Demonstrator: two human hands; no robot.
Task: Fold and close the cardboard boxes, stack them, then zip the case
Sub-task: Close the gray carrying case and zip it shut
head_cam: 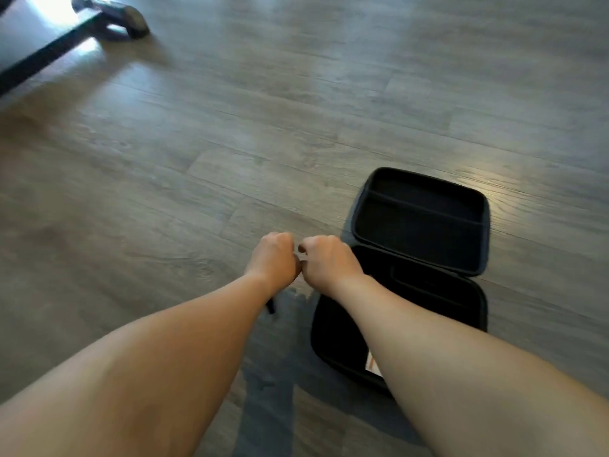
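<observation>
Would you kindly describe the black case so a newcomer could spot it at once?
Start from the grey wood-plank floor. Right of the two fists lies the black case, spread open flat. Its dark, strap-crossed far half and rounded corners set it apart from the blurred object at top left.

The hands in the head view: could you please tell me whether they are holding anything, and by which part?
It cannot be told. The left hand and right hand are curled into fists side by side, clear of the open black case; nothing shows in either.

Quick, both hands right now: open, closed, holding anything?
Left hand: fingers curled into a fist, no object visible in its grip.
Right hand: fingers curled too, nothing visible held; it hovers beside the open black case.
</observation>
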